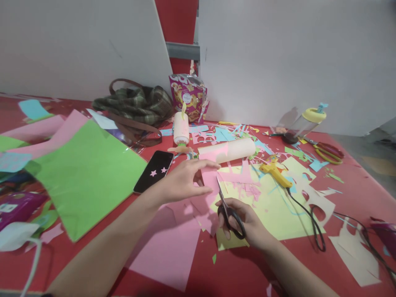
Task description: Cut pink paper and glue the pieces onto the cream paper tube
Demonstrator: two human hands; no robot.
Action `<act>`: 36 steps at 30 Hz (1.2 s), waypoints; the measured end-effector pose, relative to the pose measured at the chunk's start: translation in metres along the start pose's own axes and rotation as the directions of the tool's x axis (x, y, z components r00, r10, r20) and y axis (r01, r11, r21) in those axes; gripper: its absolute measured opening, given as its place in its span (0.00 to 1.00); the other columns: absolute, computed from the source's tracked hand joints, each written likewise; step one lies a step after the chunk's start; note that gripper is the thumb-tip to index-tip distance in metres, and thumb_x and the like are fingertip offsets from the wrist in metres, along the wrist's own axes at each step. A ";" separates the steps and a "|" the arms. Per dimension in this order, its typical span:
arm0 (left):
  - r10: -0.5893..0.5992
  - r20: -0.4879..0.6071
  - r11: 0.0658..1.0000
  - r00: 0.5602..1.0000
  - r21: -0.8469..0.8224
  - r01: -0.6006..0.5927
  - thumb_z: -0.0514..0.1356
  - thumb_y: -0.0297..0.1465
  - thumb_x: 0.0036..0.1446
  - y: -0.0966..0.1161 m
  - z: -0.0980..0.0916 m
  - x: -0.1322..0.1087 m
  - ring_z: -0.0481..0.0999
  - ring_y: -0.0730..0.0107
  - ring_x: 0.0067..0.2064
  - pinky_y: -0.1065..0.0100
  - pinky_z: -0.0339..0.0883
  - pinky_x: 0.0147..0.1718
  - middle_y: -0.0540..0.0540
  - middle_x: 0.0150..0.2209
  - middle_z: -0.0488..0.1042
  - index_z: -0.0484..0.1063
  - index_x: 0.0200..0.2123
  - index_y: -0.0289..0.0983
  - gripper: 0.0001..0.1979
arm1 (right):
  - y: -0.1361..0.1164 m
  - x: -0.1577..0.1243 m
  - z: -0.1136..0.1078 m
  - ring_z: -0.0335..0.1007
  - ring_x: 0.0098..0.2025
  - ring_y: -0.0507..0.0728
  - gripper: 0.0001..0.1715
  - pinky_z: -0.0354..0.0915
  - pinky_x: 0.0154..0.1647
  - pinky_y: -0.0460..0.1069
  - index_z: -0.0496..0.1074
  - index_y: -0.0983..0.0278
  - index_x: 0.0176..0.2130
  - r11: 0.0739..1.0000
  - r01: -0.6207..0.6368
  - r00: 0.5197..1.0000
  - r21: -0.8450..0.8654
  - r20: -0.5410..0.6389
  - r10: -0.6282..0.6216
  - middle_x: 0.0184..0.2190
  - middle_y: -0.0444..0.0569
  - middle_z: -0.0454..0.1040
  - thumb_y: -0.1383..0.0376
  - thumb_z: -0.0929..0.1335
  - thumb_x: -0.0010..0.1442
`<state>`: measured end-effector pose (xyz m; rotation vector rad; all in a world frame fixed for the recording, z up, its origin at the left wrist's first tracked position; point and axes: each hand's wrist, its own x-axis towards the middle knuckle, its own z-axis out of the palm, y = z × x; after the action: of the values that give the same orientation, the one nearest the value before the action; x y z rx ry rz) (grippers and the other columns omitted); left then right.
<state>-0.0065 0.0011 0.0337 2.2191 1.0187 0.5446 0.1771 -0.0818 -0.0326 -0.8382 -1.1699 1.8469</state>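
Cut may stray if paper (pixel 210 178) slackens
Right hand (pixel 249 222) grips scissors (pixel 222 199); left hand (pixel 182 179) parted widely at paper; hold unclear

The right hand (pixel 247 222) partly covers the scissors (pixel 228 211); the right edge crops a purple item (pixel 386 236).

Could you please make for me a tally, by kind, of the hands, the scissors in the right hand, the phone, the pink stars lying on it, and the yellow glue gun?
Hands: 2, left hand and right hand
Scissors: 1
Phone: 1
Pink stars on the phone: 2
Yellow glue gun: 1
Total: 7
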 end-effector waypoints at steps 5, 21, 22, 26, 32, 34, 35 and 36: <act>-0.016 0.038 0.999 0.999 -0.031 0.017 0.60 0.27 0.42 0.001 -0.001 0.001 0.67 0.77 0.30 0.75 0.62 0.30 0.50 0.42 0.69 0.65 0.44 0.39 0.21 | 0.002 0.000 -0.001 0.64 0.17 0.47 0.20 0.59 0.18 0.44 0.62 0.66 0.39 1.000 -0.010 1.000 -0.008 -0.007 0.010 0.21 0.42 0.66 0.56 0.67 0.50; -0.030 0.046 0.998 0.999 -0.058 0.032 0.60 0.28 0.42 0.001 -0.001 0.001 0.66 0.79 0.26 0.75 0.63 0.28 0.50 0.40 0.69 0.66 0.43 0.40 0.20 | 0.005 0.000 -0.002 0.64 0.17 0.47 0.21 0.59 0.18 0.44 0.63 0.67 0.39 1.000 -0.023 0.999 -0.015 -0.034 0.022 0.21 0.41 0.65 0.57 0.68 0.49; -0.030 0.048 0.997 0.998 -0.067 0.033 0.60 0.28 0.42 0.001 -0.001 0.001 0.66 0.79 0.26 0.75 0.63 0.27 0.50 0.41 0.69 0.66 0.43 0.40 0.20 | 0.005 -0.001 -0.002 0.64 0.17 0.47 0.21 0.59 0.18 0.44 0.63 0.67 0.39 1.000 -0.021 0.999 -0.015 -0.030 0.020 0.21 0.41 0.65 0.57 0.68 0.49; -0.027 0.048 0.996 0.998 -0.082 0.031 0.60 0.28 0.43 -0.001 0.000 0.001 0.67 0.79 0.27 0.75 0.63 0.27 0.50 0.41 0.69 0.65 0.43 0.40 0.21 | 0.005 0.000 -0.001 0.64 0.17 0.47 0.20 0.59 0.17 0.44 0.63 0.67 0.39 1.000 -0.018 0.999 0.001 -0.029 0.018 0.20 0.41 0.65 0.58 0.68 0.49; 0.001 0.019 0.999 1.000 -0.045 0.000 0.61 0.29 0.42 -0.001 -0.001 0.001 0.69 0.71 0.37 0.73 0.64 0.34 0.49 0.44 0.68 0.64 0.44 0.40 0.21 | 0.010 0.001 -0.003 0.62 0.16 0.46 0.21 0.56 0.17 0.43 0.63 0.66 0.39 1.000 -0.007 1.000 0.030 -0.018 0.008 0.21 0.41 0.65 0.57 0.68 0.49; -0.010 0.032 0.998 0.999 -0.064 0.012 0.60 0.28 0.43 -0.001 -0.001 0.001 0.69 0.73 0.35 0.73 0.64 0.32 0.49 0.44 0.68 0.65 0.44 0.40 0.21 | 0.010 0.001 -0.004 0.62 0.17 0.46 0.21 0.56 0.18 0.43 0.62 0.66 0.40 0.999 0.009 1.000 0.034 0.014 -0.009 0.22 0.42 0.65 0.57 0.67 0.49; -0.016 0.042 0.997 0.999 -0.076 0.019 0.60 0.28 0.43 -0.001 -0.001 0.001 0.69 0.74 0.33 0.74 0.64 0.31 0.49 0.44 0.68 0.65 0.44 0.40 0.21 | 0.009 0.000 -0.004 0.62 0.18 0.47 0.22 0.57 0.19 0.43 0.62 0.66 0.41 0.999 0.017 0.999 0.038 0.032 -0.018 0.22 0.42 0.66 0.56 0.67 0.49; -0.019 0.049 0.996 0.999 -0.086 0.023 0.60 0.28 0.43 -0.001 0.000 0.001 0.69 0.75 0.32 0.74 0.64 0.30 0.49 0.43 0.68 0.65 0.44 0.40 0.21 | 0.008 0.000 -0.004 0.62 0.19 0.47 0.23 0.57 0.20 0.44 0.61 0.66 0.42 0.999 0.025 0.998 0.041 0.051 -0.027 0.23 0.43 0.66 0.55 0.67 0.49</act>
<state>-0.0067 0.0026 0.0334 2.1329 0.9742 0.5143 0.1782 -0.0823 -0.0419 -0.7534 -1.1663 1.8749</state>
